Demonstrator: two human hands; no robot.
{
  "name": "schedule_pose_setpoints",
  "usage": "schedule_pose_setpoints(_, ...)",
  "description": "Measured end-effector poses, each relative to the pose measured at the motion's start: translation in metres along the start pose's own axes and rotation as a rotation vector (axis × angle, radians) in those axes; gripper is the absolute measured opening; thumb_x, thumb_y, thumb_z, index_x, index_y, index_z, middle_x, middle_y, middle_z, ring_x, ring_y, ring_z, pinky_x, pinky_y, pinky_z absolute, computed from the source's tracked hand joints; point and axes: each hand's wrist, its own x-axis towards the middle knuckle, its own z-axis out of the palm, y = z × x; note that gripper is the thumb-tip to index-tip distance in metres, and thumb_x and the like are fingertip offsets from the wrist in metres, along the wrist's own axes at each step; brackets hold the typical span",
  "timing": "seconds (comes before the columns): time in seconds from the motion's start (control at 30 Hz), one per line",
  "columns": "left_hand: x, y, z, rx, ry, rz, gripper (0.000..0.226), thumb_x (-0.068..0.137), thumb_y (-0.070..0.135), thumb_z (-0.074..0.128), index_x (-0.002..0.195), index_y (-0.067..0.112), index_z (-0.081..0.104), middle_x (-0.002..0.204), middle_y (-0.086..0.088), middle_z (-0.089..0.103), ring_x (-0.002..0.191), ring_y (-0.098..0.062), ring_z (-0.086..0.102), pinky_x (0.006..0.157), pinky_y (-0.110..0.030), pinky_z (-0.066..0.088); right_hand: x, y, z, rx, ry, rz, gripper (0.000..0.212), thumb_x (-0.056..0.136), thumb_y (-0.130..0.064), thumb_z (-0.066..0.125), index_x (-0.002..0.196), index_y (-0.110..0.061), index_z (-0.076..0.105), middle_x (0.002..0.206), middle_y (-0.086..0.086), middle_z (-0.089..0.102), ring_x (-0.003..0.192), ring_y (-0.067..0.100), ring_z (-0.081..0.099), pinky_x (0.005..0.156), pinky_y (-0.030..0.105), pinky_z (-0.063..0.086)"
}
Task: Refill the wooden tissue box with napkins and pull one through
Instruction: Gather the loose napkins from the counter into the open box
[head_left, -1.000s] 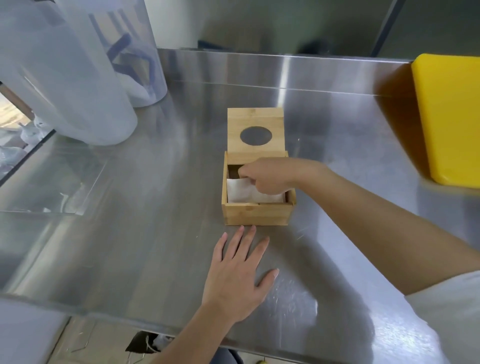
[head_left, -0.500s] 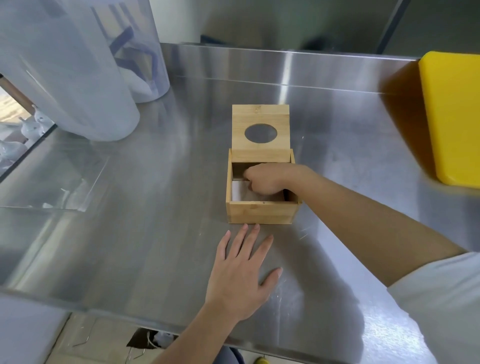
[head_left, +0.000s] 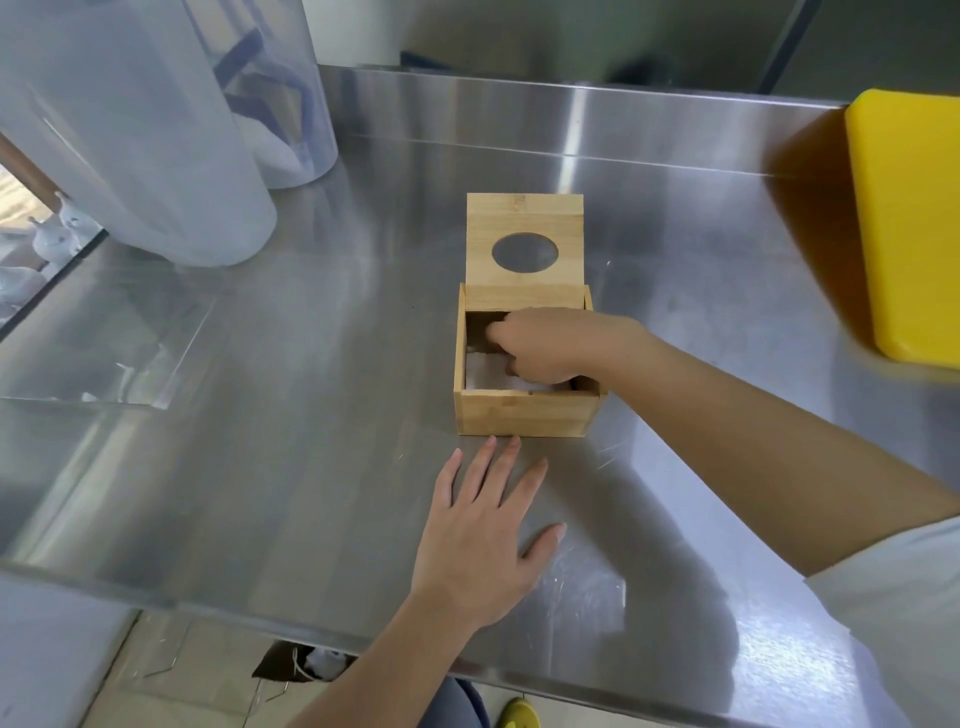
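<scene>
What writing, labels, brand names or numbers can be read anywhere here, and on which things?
None: no readable text shows in this view.
Wooden tissue box and its lid: plain wood, no print.
Yellow board: plain, no label.
Translucent containers: blue shapes show through one, too blurred to tell whether they are letters.
Napkins: plain white.

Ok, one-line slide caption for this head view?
Right hand presses white napkins into the open wooden tissue box; left hand lies flat on the steel counter.
</scene>
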Motion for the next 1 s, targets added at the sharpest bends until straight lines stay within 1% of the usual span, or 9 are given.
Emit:
schedule_pose_setpoints(0.13, 0.0, 0.0, 0.0, 0.001, 0.0, 0.0, 0.058, 0.09, 0.062, 0.027, 0.139, 0.03, 0.035, 0.149, -0.002, 0.038, 0.14, -0.02, 0.024, 0.114, -0.046, 0.017, -0.004, 0.0, -0.002, 0.015, -0.035, 0.024, 0.006, 0.09, -0.01, 0.047, 0.085, -0.013, 0.045, 0.071, 0.0, 0.045, 0.061, 0.014, 0.042, 0.049, 0.024, 0.029)
schedule_pose_setpoints(0.23, 0.0, 0.0, -0.001, -0.001, -0.007, -0.001, 0.058, 0.091, 0.062, 0.027, 0.139, 0.03, 0.035, 0.149, -0.002, 0.037, 0.14, -0.021, 0.024, 0.114, -0.046, 0.016, -0.001, -0.002, -0.003, 0.085, -0.091, 0.034, 0.007, 0.09, -0.012, 0.047, 0.091, -0.008, 0.052, 0.081, 0.008, 0.055, 0.063, 0.016, 0.045, 0.05, 0.025, 0.032)
schedule_pose_setpoints(0.4, -0.001, 0.0, -0.001, -0.015, -0.014, -0.005, 0.057, 0.091, 0.061, 0.027, 0.138, 0.03, 0.036, 0.15, -0.002, 0.035, 0.141, -0.02, 0.022, 0.115, -0.045, 0.014, 0.007, -0.007, 0.001, 0.292, -0.185, -0.022, 0.019, 0.089, -0.009, 0.047, 0.105, -0.005, 0.058, 0.102, 0.012, 0.063, 0.088, 0.026, 0.057, 0.077, 0.037, 0.047)
schedule_pose_setpoints(0.57, 0.0, 0.0, -0.001, -0.004, -0.016, 0.0, 0.058, 0.091, 0.061, 0.026, 0.138, 0.03, 0.036, 0.15, -0.002, 0.036, 0.14, -0.02, 0.023, 0.114, -0.046, 0.015, 0.013, -0.013, 0.005, 0.334, -0.21, -0.015, 0.031, 0.09, -0.005, 0.043, 0.119, -0.008, 0.053, 0.095, 0.003, 0.056, 0.068, 0.01, 0.047, 0.058, 0.024, 0.036)
schedule_pose_setpoints(0.7, 0.001, 0.001, -0.003, 0.008, -0.045, -0.006, 0.057, 0.091, 0.061, 0.027, 0.137, 0.03, 0.039, 0.149, -0.003, 0.038, 0.14, -0.021, 0.026, 0.113, -0.048, 0.02, 0.014, -0.018, 0.007, 0.301, -0.247, 0.023, 0.041, 0.092, -0.01, 0.045, 0.133, -0.01, 0.042, 0.116, 0.009, 0.059, 0.088, 0.02, 0.05, 0.076, 0.031, 0.04)
schedule_pose_setpoints(0.77, 0.0, 0.002, -0.006, 0.002, -0.094, -0.018, 0.059, 0.091, 0.061, 0.024, 0.139, 0.03, 0.036, 0.151, -0.002, 0.035, 0.141, -0.02, 0.022, 0.115, -0.047, 0.016, 0.012, -0.019, 0.005, 0.292, -0.24, 0.023, 0.04, 0.091, -0.01, 0.043, 0.131, -0.009, 0.043, 0.107, 0.007, 0.06, 0.085, 0.021, 0.052, 0.075, 0.035, 0.043)
schedule_pose_setpoints(0.83, -0.001, 0.003, -0.008, 0.02, -0.091, -0.006, 0.06, 0.09, 0.062, 0.022, 0.14, 0.031, 0.034, 0.152, -0.002, 0.031, 0.142, -0.019, 0.018, 0.116, -0.045, 0.009, 0.006, -0.02, 0.0, 0.295, -0.209, 0.026, 0.03, 0.091, -0.009, 0.042, 0.119, -0.007, 0.05, 0.086, 0.003, 0.058, 0.072, 0.022, 0.053, 0.069, 0.039, 0.048)
schedule_pose_setpoints(0.93, -0.007, 0.003, -0.014, -0.002, -0.111, 0.021, 0.056, 0.087, 0.06, 0.035, 0.131, 0.029, 0.05, 0.143, -0.002, 0.046, 0.135, -0.02, 0.035, 0.11, -0.041, 0.014, -0.009, -0.018, -0.014, 0.225, -0.128, 0.02, 0.015, 0.092, -0.016, 0.044, 0.098, -0.007, 0.054, 0.078, 0.003, 0.054, 0.06, 0.016, 0.047, 0.055, 0.03, 0.042)
schedule_pose_setpoints(1.0, -0.006, 0.0, -0.019, -0.02, -0.213, 0.062, 0.052, 0.076, 0.062, 0.048, 0.118, 0.033, 0.062, 0.132, 0.003, 0.058, 0.124, -0.016, 0.05, 0.108, -0.035, 0.012, -0.023, -0.013, -0.028, 0.203, -0.146, -0.001, 0.024, 0.092, -0.027, 0.048, 0.106, -0.009, 0.052, 0.086, 0.004, 0.057, 0.07, 0.019, 0.05, 0.058, 0.028, 0.039)
